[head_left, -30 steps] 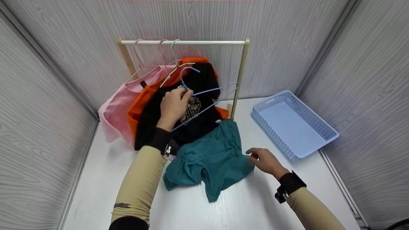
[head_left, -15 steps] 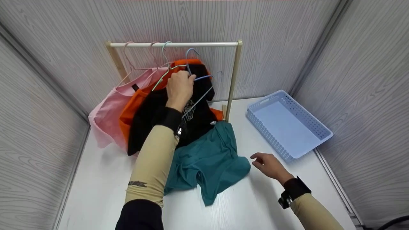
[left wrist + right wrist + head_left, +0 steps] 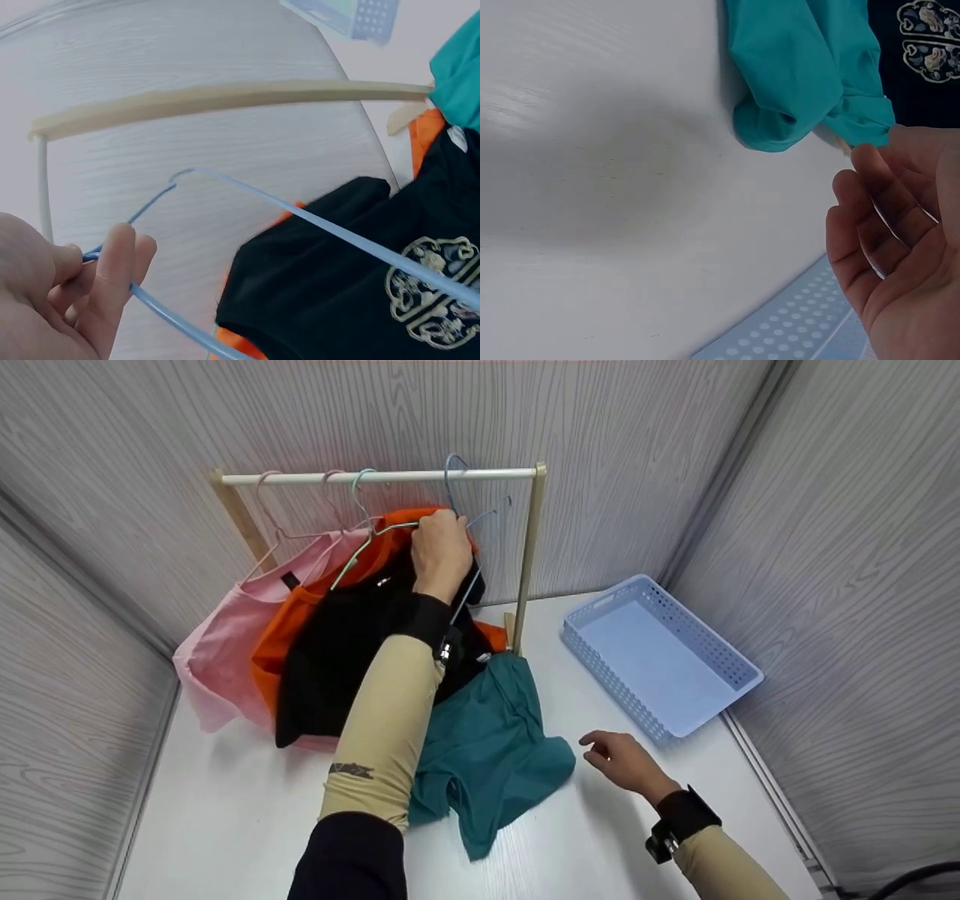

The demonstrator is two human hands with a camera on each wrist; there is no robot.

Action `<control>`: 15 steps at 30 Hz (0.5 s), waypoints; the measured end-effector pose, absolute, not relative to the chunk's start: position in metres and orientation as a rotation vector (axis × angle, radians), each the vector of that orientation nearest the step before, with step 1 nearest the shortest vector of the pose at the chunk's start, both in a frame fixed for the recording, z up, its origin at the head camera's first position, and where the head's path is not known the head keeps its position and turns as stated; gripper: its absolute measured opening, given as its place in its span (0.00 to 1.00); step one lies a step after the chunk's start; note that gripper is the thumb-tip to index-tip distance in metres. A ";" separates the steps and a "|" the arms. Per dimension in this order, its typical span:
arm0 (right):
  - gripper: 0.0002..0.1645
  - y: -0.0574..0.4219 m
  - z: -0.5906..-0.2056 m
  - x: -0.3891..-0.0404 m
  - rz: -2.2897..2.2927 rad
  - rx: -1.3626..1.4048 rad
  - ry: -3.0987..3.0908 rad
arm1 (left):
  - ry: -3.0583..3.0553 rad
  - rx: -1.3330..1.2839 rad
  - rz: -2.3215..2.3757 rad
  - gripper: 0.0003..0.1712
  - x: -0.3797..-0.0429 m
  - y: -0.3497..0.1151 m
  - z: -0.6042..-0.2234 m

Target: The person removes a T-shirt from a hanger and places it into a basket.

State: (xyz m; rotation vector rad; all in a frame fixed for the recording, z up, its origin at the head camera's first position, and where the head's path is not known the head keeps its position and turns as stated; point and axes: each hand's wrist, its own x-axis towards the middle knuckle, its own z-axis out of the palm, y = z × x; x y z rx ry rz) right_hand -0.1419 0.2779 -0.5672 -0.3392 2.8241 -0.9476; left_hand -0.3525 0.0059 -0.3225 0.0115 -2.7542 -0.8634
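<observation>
Our left hand [image 3: 442,551] is up at the rack with thumb and fingers pinching the blue hanger [image 3: 375,249] just below its hook. Hook is right at the white rail [image 3: 300,478], toward the right post; we can't tell if it bears on the rail. Blue hanger has no garment on it, and its body hangs in front of the black garment [image 3: 337,660]. Further left on the rail: green hanger [image 3: 352,562], then two pink hangers [image 3: 259,496]. The black garment overlaps the orange garment [image 3: 271,667], which overlaps the pink garment [image 3: 221,664]. Our right hand [image 3: 626,763] holds nothing, fingers loosely bent, over the tabletop [image 3: 187,810], just beside the teal garment [image 3: 499,757]. Teal lies crumpled in front of the rack. Light blue basket [image 3: 611,679] sits right of the rack, empty.
</observation>
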 end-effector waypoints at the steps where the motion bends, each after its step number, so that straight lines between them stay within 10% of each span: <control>1: 0.14 0.277 -0.568 -0.141 -0.947 -0.341 2.822 | -2.756 0.007 -0.865 0.19 -0.353 0.009 -0.323; 15: 0.14 0.272 -0.581 -0.139 -1.014 -0.334 2.767 | -2.860 -0.067 -0.872 0.15 -0.353 0.028 -0.339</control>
